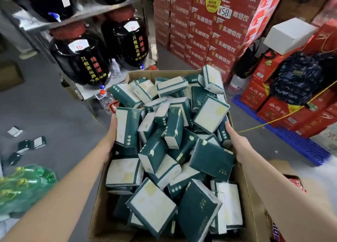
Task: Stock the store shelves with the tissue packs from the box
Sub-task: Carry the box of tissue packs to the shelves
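Observation:
A brown cardboard box [250, 196] fills the middle of the head view, piled high with several dark green and white tissue packs [211, 112] lying at all angles. My left hand [112, 130] grips the box's left rim, its thumb against a standing pack. My right hand [235, 138] grips the right rim, with the thumb inside next to a green pack. Both forearms reach in from the bottom corners. The fingers under and outside the rims are hidden.
A metal rack [87, 13] with large black jars [82, 59] stands ahead left. Stacked red cartons [200, 31] rise ahead. At right, a blue pallet [291, 141] carries red boxes and a dark backpack [295, 77]. Loose tissue packs [39, 142] and green wrapped bottles [23, 183] lie at left.

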Tool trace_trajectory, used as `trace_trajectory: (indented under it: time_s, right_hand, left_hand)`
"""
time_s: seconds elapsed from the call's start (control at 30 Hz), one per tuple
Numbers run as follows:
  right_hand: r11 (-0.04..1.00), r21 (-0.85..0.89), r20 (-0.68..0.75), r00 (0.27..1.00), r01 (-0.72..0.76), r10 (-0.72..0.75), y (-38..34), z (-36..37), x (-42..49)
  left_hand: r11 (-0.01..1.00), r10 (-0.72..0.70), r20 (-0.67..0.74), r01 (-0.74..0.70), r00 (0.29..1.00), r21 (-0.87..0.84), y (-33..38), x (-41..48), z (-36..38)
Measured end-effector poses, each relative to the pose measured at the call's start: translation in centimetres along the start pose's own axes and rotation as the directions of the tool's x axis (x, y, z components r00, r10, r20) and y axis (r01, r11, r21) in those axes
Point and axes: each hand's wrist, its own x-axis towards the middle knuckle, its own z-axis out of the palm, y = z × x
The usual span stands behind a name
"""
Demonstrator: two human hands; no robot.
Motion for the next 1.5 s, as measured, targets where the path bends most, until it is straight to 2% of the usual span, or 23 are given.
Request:
trace_trajectory:
  time_s: [0.23, 0.37, 0.47, 0.7, 0.87, 1.07, 1.17, 1.23, 1.3, 1.33, 1.43, 1.5]
  right_hand:
    - [0.998, -0.052, 0.125, 0.992, 0.035, -0.028, -1.6, 2.6, 0.4]
    - [0.994, -0.096, 0.23, 0.973, 0.058, -0.034, -2.4, 5.6, -0.2]
    - [0.985, -0.146, 0.292, 0.955, 0.091, -0.045, -3.3, 8.2, -1.0]
    - [0.955, -0.232, 0.431, 0.9, 0.185, -0.07, -4.1, 14.8, -3.3]
    - [0.925, -0.293, 0.547, 0.836, 0.244, -0.047, -3.0, 22.2, -6.8]
    - [0.912, -0.292, 0.638, 0.769, 0.289, -0.039, -1.0, 32.4, -11.9]
    - [0.898, -0.289, 0.673, 0.737, 0.33, -0.054, -0.9, 38.1, -14.1]
    - [0.889, -0.296, 0.69, 0.722, 0.349, -0.053, -1.2, 42.1, -15.6]
    - [0.88, -0.3, 0.688, 0.723, 0.368, -0.068, -1.8, 45.7, -17.2]
    - [0.876, -0.301, 0.691, 0.719, 0.377, -0.072, -2.0, 47.3, -18.1]
    - [0.865, -0.295, 0.723, 0.686, 0.405, -0.074, -1.9, 52.0, -20.3]
    - [0.858, -0.292, 0.735, 0.673, 0.423, -0.082, -1.5, 54.7, -21.7]
  left_hand:
    - [0.993, -0.058, -0.103, 0.047, 0.993, -0.112, -1.9, -3.2, -3.1]
    - [0.984, -0.1, -0.237, 0.061, 0.966, -0.17, -2.8, -6.4, -5.3]
    - [0.986, -0.05, -0.274, 0.005, 0.96, -0.164, -3.6, -8.8, -7.0]
    - [0.944, -0.048, -0.366, -0.078, 0.929, -0.322, -8.0, -13.1, -11.6]
    - [0.894, -0.133, -0.491, -0.11, 0.861, -0.435, -12.5, -16.0, -17.0]
    - [0.857, -0.195, -0.543, -0.127, 0.817, -0.499, -16.2, -16.4, -26.5]
    - [0.843, -0.216, -0.552, -0.131, 0.805, -0.522, -17.1, -15.2, -31.7]
    - [0.827, -0.178, -0.575, -0.196, 0.799, -0.528, -17.1, -14.4, -35.0]
    - [0.828, -0.169, -0.632, -0.239, 0.756, -0.507, -17.0, -13.4, -38.2]
    - [0.829, -0.197, -0.646, -0.226, 0.738, -0.511, -17.1, -13.0, -39.7]
    - [0.795, -0.259, -0.61, -0.194, 0.749, -0.575, -17.4, -12.4, -43.6]
    - [0.803, -0.243, -0.672, -0.243, 0.699, -0.544, -17.2, -12.2, -45.8]
